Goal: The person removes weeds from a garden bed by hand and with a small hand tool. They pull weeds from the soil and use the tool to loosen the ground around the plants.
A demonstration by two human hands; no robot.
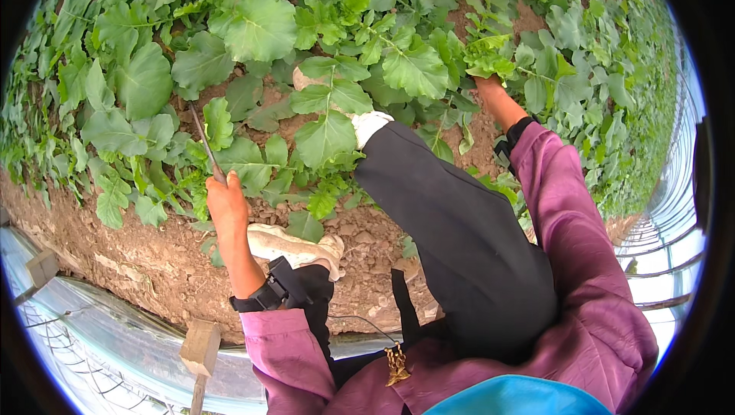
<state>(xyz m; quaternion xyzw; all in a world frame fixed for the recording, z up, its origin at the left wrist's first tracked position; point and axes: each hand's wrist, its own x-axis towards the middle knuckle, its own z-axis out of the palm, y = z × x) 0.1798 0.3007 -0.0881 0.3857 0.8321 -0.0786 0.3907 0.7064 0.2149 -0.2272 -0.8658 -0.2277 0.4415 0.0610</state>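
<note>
My left hand (225, 199) is closed around the lower end of a thin, dark, rod-like tool (202, 133). The tool slants up and away, and its far end disappears among the leaves, so its head cannot be made out. To the right, my right hand (487, 84) reaches down at the base of a leafy crop plant (488, 53) with bright green, lobed leaves. Foliage covers its fingers, and whether they grip the stems cannot be told. Broad-leaved plants (327, 133) stand between my two hands.
My light-coloured shoes (287, 244) rest on dry, crumbly soil (367, 254) among the plants. A bent black-trousered knee (442, 197) lies between my arms. Behind me are wooden posts (201, 346) and clear plastic sheeting (115, 323); curved greenhouse ribs (666, 265) rise at the right.
</note>
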